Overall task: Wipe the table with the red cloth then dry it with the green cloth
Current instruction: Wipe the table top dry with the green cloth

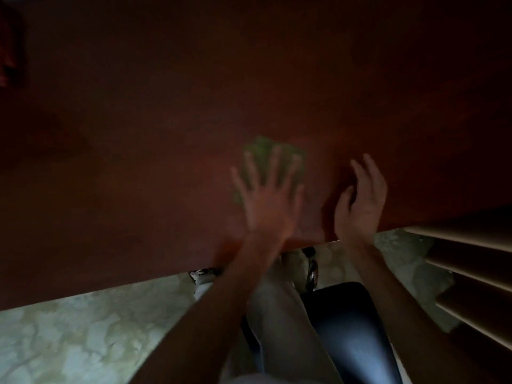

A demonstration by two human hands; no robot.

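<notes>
A dark reddish-brown wooden table (166,120) is filling the upper two thirds of the frame, its near edge running on a slant from the lower left up toward the right. The light is dim and the picture is blurred, so the surface is showing little grain or detail.

The green cloth (266,153) is lying flat on the table just right of the frame's centre. The left hand (267,195) is pressing down on it, palm down, with the fingers straight and spread apart; the cloth is showing between and beyond the fingertips. The right hand (360,200) is sitting just beside it to the right, near the table edge, holding nothing, its fingers relaxed and slightly curved with the thumb apart. Whether it is touching the wood I cannot tell.

At the far upper left edge of the frame a dim red shape (7,51) is lying on the table; it is too dark to identify.

Below the table edge, a pale mottled floor (69,336) is showing at the lower left. A light trouser leg (279,322) and a dark chair seat (349,322) are occupying the bottom centre. Pale horizontal slats (471,267) are standing at the right edge.
</notes>
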